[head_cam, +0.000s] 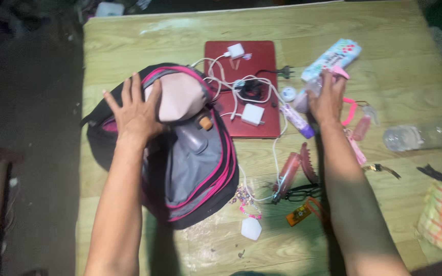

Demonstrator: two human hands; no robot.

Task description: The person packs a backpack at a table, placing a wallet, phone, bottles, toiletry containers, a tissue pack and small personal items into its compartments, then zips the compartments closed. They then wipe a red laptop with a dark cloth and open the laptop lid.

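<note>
a pale wood-grain table (180, 30) stands on dark, dim floor (31, 102).

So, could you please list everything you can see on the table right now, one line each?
table: 1, pale wood grain, fills the view
backpack: 1, black and pink, grey lining, open, left side
laptop: 1, red, shut, centre back
chargers: 2, white, with tangled cables, on the laptop
tissue pack: 1, white and blue, right of the laptop
plastic bottle: 1, clear, lying far right
glasses: 1, black, front centre
checked cloth: 1, yellow and red, right edge
left hand: flat on the backpack
right hand: on small items beside the laptop
</note>
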